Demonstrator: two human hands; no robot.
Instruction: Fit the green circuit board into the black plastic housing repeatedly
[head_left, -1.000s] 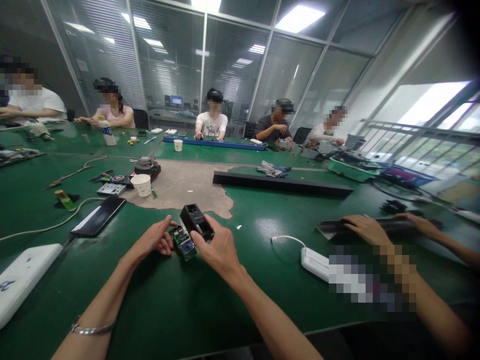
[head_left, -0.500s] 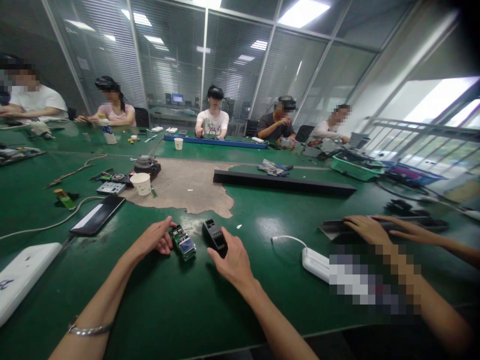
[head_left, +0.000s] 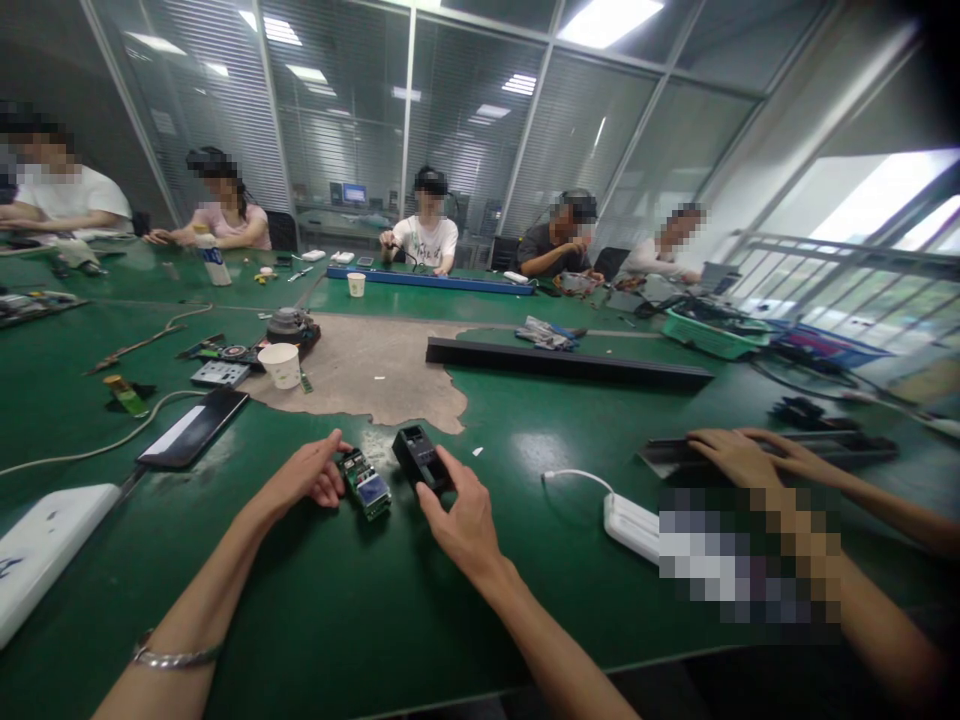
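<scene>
Head cam: blk housing (head_left: 417, 456) off PCB (head_left: 365, 485), pinched btwn R hand (head_left: 466, 512) thumb/fingers. PCB uncased, just beside half-curled L hand (head_left: 309, 474) fingers; grip unclear.

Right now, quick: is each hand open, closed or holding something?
Left hand: fingers curled at the circuit board; whether it grips can't be told.
Right hand: closed, holding the black case.

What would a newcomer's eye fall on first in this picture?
Probably the black housing held in the right hand, near the middle, with the green circuit board left of it, by the left hand. Beyond, the tan patch on the green table and the long black bar reaching right from it stand out.
</scene>
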